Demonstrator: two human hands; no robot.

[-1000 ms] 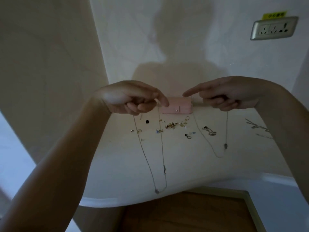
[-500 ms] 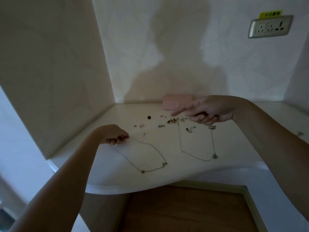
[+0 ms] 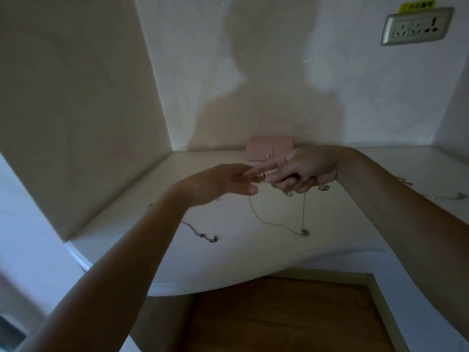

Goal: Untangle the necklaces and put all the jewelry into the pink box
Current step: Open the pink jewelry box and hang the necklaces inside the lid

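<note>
**Count on the shelf**

Two hands show, left and right. Two necklaces are fully seen on the shelf: one at left, one hanging from the right hand. One pink box. One wall socket. Small pieces are partly hidden; their number cannot be told.

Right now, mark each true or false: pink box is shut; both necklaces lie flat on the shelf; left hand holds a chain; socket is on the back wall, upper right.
1. The flat pink box against the wall is shut: true.
2. Both thin silver necklaces lie on the white shelf: false. One necklace lies there; the other necklace hangs from the right hand.
3. The left hand holds a chain: false, its fingers are spread and empty.
4. The grey wall socket is upper right: true.
</note>
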